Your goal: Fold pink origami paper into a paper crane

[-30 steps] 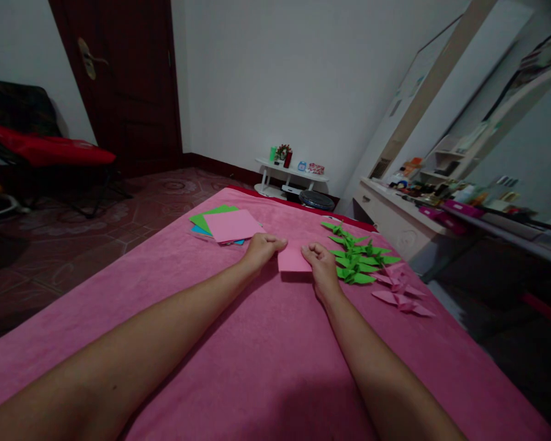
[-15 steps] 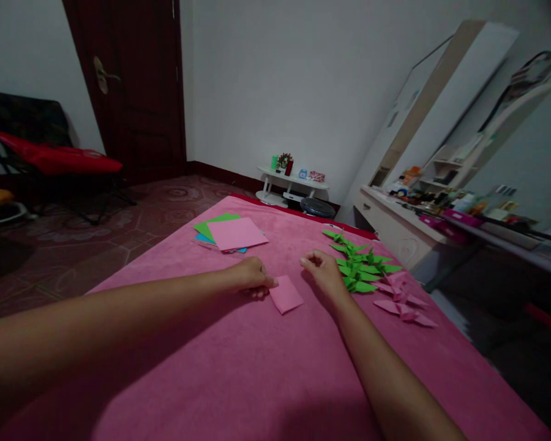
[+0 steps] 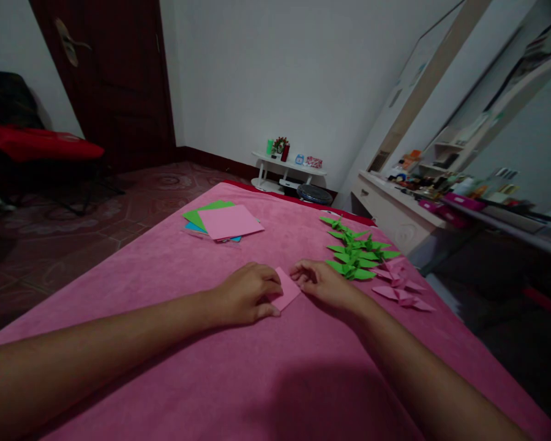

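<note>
I have the small folded piece of pink paper (image 3: 288, 293) lying on the pink cloth (image 3: 211, 373), a little below the centre of the frame, one corner pointing away from me and another toward me. My left hand (image 3: 250, 294) comes in from the left and covers the paper's left side, fingers bent over it and thumb by its near edge. I cannot tell whether that grip pinches the paper or only presses it down. My right hand (image 3: 324, 285) is at the paper's right side, thumb and fingertips drawn close together near the upper right edge; whether this grip has caught the edge I cannot tell, since my fingers hide the contact.

I judge the step in hand to be a fold, or the lining-up for one: the left steadies, the right tends the edge. The next move, as I read it, calls for the left to hold the piece from sliding on the soft cloth, while the right brings edge or corner exactly into line before any crease is pressed.

At the upper left of the cloth lie flat sheets, a pink sheet (image 3: 232, 222) over a green sheet (image 3: 197, 215), with blue paper (image 3: 194, 227) showing beneath. Right of centre, beyond my right hand, stand green folded figures (image 3: 356, 256), and just below them pink folded figures (image 3: 404, 297).
</note>
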Available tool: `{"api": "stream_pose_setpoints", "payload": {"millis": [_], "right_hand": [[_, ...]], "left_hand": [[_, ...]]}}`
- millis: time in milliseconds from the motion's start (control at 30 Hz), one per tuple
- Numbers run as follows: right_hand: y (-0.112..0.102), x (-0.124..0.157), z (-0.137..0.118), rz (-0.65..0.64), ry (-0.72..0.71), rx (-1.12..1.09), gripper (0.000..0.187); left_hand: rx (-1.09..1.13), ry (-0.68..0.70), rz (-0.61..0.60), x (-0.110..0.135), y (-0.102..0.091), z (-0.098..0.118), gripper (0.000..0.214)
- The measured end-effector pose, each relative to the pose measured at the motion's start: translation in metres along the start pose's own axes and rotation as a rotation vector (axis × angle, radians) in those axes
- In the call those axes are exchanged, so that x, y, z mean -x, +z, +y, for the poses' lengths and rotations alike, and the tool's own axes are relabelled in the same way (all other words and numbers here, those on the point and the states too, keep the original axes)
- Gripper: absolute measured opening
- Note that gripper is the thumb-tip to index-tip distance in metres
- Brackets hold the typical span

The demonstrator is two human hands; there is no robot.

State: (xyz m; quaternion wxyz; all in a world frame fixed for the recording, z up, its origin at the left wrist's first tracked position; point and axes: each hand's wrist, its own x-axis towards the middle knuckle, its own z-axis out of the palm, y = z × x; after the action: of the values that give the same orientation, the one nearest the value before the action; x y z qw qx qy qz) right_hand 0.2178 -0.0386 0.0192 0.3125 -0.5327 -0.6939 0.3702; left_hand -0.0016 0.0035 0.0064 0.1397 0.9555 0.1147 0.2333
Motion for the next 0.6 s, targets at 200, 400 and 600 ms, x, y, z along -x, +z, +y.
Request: {"api": "stream_pose_setpoints", "payload": {"millis": [200, 400, 600], "right_hand": [[0.003, 0.024, 0.009, 0.003, 0.007, -0.129, 0.034], [0.002, 0.026, 0.011, 0.029, -0.012, -0.116, 0.029], [0.003, 0.026, 0.012, 0.043, -0.002, -0.071, 0.023]], "left_hand": [[-0.018, -0.018, -0.028, 0.008, 0.005, 0.003, 0.039], [-0.008, -0.055, 0.039, 0.005, 0.007, 0.011, 0.033], [0.028, -0.081, 0.071, 0.003, 0.006, 0.014, 0.024]]}}
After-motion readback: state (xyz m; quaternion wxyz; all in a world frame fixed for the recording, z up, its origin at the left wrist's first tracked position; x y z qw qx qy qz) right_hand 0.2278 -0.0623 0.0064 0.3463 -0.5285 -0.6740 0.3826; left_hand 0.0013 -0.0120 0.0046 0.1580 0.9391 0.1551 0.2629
